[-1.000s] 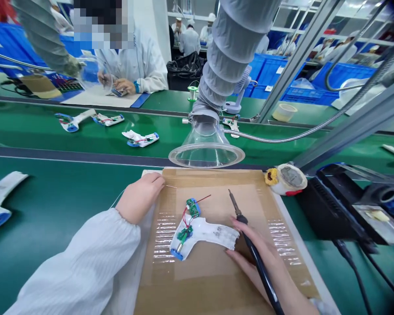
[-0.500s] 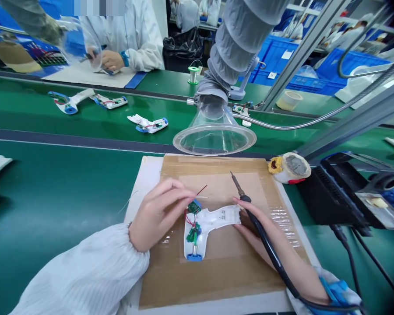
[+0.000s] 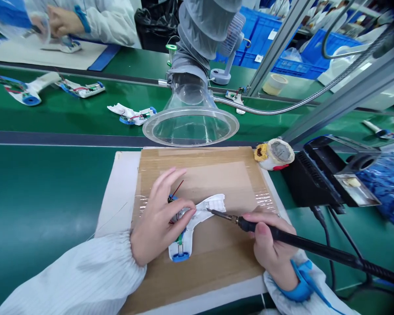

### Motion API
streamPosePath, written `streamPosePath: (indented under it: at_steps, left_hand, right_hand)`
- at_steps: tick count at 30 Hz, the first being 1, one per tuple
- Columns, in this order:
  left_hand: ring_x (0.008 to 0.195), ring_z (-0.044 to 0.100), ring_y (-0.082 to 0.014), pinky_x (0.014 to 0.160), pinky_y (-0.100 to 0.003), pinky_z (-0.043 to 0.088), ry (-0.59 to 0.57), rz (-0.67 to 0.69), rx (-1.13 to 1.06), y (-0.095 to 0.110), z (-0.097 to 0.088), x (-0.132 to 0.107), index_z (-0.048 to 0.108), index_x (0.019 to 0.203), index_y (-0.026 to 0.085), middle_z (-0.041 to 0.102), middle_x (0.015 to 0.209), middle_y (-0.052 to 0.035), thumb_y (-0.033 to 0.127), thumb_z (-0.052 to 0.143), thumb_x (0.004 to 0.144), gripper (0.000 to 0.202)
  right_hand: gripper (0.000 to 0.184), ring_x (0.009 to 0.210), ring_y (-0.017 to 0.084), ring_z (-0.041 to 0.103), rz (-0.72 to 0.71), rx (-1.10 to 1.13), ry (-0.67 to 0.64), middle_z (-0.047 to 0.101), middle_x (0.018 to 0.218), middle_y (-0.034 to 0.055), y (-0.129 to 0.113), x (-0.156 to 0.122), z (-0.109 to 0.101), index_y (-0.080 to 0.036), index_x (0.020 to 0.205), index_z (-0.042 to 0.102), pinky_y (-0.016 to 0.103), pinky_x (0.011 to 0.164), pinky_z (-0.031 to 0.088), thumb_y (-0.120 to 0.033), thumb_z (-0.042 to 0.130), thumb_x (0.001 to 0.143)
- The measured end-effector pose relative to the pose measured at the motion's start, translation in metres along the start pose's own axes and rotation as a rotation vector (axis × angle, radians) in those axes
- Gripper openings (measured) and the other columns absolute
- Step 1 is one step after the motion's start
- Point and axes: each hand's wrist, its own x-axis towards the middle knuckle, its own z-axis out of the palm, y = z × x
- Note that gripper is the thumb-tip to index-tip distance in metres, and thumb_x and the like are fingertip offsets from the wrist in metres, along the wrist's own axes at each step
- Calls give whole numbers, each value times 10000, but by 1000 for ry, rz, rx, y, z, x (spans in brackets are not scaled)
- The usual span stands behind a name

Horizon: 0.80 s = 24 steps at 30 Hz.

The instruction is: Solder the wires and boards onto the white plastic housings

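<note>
My right hand [image 3: 276, 243] grips a soldering iron [image 3: 254, 225] like a pen, its tip pointing left at the white plastic housing half [image 3: 198, 225]. Whether the tip touches anything there is too small to tell. My left hand [image 3: 166, 218] is closed in a thumb-and-index pinch just left of the tip, other fingers raised. A thin strand of solder wire [image 3: 109, 221] trails behind this hand; its pinched end is barely visible. The housing lies on a cardboard mat [image 3: 226, 267], with a blue end piece [image 3: 180, 257]. My left hand covers most of its circuit board and wires.
A clear fume-extractor hood [image 3: 190, 127] hangs over the mat's far edge. A black soldering stand [image 3: 328, 175] and a round sponge pot [image 3: 276, 154] are at right. Similar housings [image 3: 134, 116] lie along the green belt. Across it, a co-worker's hand [image 3: 64, 21] works.
My right hand has let go of the housing's end and swung the iron down so it points left at the housing. My left hand now covers the circuit board. The view has shifted right.
</note>
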Motion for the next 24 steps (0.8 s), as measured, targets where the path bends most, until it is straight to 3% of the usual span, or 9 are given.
streamPosePath:
  at_steps: [10, 17, 21, 24]
  left_hand:
    - [1576, 349, -357, 1229, -612, 441, -20, 18, 6, -1, 1, 2, 748, 942, 210, 437, 1606, -141, 95, 637, 998, 169]
    - [1566, 370, -358, 1222, -600, 447, 27, 6, 13, 2, 0, 5, 749, 939, 205, 455, 1592, -151, 88, 646, 993, 165]
    - [1557, 381, -358, 1217, -598, 451, 55, 14, 43, 3, 3, 9, 738, 941, 195, 470, 1579, -162, 79, 650, 989, 153]
    - [1555, 382, -363, 1204, -599, 466, 49, 28, 49, 3, 5, 11, 734, 952, 192, 474, 1573, -167, 77, 651, 989, 147]
  right_hand:
    - [171, 576, 162, 658, 4, 6, -85, 717, 698, -15, -7, 9, 2, -291, 1042, 767, 303, 585, 561, -330, 604, 1076]
    - [223, 513, 153, 626, -160, 55, -102, 705, 672, -5, -17, 21, 5, -250, 1005, 742, 288, 489, 492, -206, 529, 1053]
    - [212, 588, 179, 633, -70, 81, -31, 713, 720, 10, -10, 13, 2, -259, 1050, 759, 330, 552, 512, -207, 554, 1042]
    - [188, 614, 179, 646, -18, 48, -48, 720, 741, 7, -6, 9, 1, -266, 1071, 767, 333, 577, 526, -234, 583, 1048]
